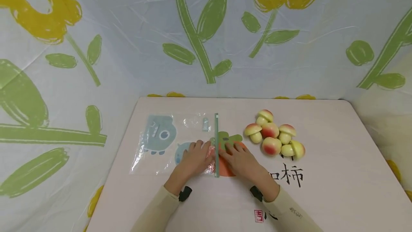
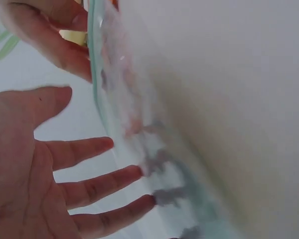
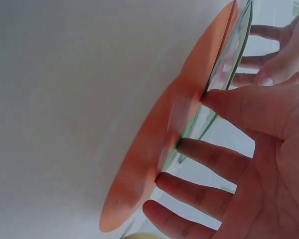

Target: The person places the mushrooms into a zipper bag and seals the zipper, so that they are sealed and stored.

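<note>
- Pressing down with flat, spread fingers, the left hand (image 1: 194,159) rests on the clear zip bag (image 1: 173,142), near the end that carries the green zip strip (image 1: 216,145); nothing is pinched in that grip.
- The right hand (image 1: 239,160) lies just across the strip, its fingers straight and spread as well, tips at the bag's mouth and over the orange persimmon print (image 1: 225,170) on the desk (image 1: 322,196).
- The bag lies flat on the left half of the desk, its blue cartoon print facing up and the zip end turned toward the middle.
- A likely slip: the film is thin and glossy, so flat fingers may slide over it rather than part the two layers, and the mouth could stay closed.
- If both hands pull sideways without either one pinching a lip, the whole bag may skid along the smooth desk.
- The wrist views show blurred film and do not show whether the strip is sealed; if it is, tugging at one spot could crease or stretch the plastic.
- The toy mushrooms (image 1: 273,136) sit in a loose heap close to the right hand; a wide sweep of that arm could knock them, and their rounded caps look prone to rolling toward the desk edge.
</note>
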The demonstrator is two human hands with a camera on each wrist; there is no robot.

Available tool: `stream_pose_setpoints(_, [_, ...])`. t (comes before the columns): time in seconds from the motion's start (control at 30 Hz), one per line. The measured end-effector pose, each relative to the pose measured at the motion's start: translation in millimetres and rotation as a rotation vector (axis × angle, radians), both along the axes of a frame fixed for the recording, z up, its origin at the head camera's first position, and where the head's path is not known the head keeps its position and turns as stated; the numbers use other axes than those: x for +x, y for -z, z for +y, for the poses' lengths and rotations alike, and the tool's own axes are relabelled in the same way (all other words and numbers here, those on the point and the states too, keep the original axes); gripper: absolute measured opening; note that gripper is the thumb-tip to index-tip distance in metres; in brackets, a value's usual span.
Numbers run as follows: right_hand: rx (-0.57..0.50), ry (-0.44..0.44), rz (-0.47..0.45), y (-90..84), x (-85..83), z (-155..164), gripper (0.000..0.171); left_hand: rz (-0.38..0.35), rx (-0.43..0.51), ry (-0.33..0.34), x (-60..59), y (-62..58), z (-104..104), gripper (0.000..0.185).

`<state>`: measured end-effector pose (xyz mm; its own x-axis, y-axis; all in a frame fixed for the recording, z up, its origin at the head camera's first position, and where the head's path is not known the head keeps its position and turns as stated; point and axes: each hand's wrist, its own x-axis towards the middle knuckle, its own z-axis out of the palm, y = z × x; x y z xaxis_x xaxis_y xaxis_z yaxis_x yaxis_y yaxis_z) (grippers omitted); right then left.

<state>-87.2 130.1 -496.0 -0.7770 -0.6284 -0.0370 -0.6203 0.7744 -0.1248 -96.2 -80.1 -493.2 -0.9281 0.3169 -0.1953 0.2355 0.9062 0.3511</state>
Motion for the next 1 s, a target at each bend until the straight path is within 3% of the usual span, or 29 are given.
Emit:
stream_pose_setpoints(0.17, [0.067,0.025,-0.008,1.0,-2.0,-0.2,0.049,0.052,-0.068,-0.016,-23.2,-6.1,9.9,0.045])
stream_pose_setpoints(0.4, [0.082,0.034,-0.017,2.5,-1.8,-3.9,0.055,0.054,-0.086,-0.096,-48.0,-4.6,28.7,0.060])
stream_pose_setpoints(0.57, [0.097,0.039,-0.010,4.9,-1.9,-5.2,0.053,0.085,-0.143,-0.114,-51.3,-0.1,35.8,0.066])
stream_pose_setpoints(0.77, [0.098,0.053,-0.011,2.2,0.7,-5.5,0.052,0.092,-0.138,-0.104,-50.2,2.2,36.3,0.061])
stream_pose_setpoints(1.0, [0.092,0.053,-0.002,1.6,4.1,-3.8,0.049,0.088,-0.018,-0.111,-45.7,5.3,25.8,0.028])
